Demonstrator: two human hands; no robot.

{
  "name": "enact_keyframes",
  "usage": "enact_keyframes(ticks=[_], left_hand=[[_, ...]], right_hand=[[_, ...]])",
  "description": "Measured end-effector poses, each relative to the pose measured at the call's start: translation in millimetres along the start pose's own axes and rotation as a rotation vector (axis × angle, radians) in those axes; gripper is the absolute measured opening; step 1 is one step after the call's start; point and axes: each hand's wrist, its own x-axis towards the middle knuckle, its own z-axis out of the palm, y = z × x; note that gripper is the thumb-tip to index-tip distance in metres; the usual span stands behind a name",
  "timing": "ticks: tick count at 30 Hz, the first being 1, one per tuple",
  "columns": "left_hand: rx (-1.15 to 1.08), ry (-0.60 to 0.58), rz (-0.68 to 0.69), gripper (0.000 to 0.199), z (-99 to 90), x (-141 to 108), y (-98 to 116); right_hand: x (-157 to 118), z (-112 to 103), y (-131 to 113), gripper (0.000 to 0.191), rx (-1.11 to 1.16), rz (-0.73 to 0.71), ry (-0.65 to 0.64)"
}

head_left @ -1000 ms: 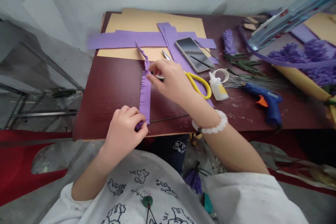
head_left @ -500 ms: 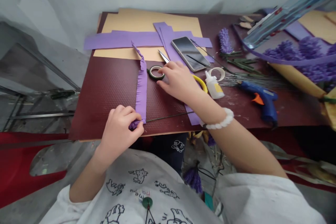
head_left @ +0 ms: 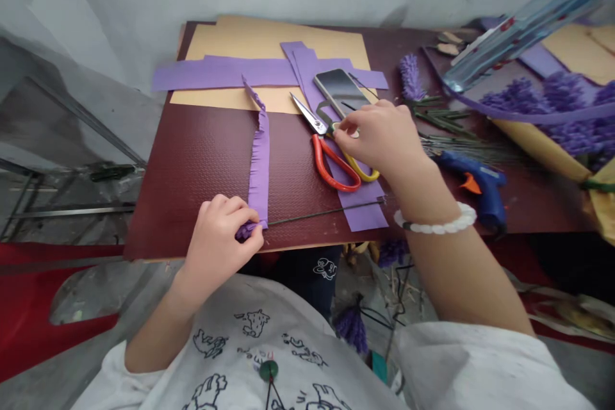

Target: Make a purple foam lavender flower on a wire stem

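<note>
My left hand [head_left: 218, 237] pinches the rolled end of a fringed purple paper strip [head_left: 259, 166] around a thin green wire [head_left: 327, 213] on the dark red board. The strip runs upward from that hand. My right hand [head_left: 377, 134] is up near the phone, its fingers closed on a dark green tape roll [head_left: 325, 110], which they partly hide. Just below that hand lie steel scissors [head_left: 331, 163] with a red handle loop and yellow beside it. A wide purple strip [head_left: 360, 205] passes under them.
A tan card sheet [head_left: 273, 38] with crossed purple strips lies at the back of the board, and a phone [head_left: 340, 90] rests on them. To the right are a blue glue gun [head_left: 480, 182], purple paper flowers [head_left: 410, 77] and a bundle of wires [head_left: 461, 147].
My right hand has moved up and to the right, and the tape roll has left the board with it. The scissors' red handle now shows. My left hand stays in place.
</note>
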Motion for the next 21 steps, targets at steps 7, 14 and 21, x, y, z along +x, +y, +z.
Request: enact_keyframes(ticks=[7,14,21], left_hand=[[0.007,-0.007,-0.006,0.011,-0.8,0,2],[0.01,-0.019,-0.008,0.012,-1.1,0,2],[0.027,-0.008,0.005,0.013,0.5,-1,2]], right_hand=[[19,8,-39,0.016,0.379,-0.029,-0.001],[70,38,-88,0.034,0.691,0.145,-0.357],[74,55,-95,0.018,0.847,0.037,-0.026]])
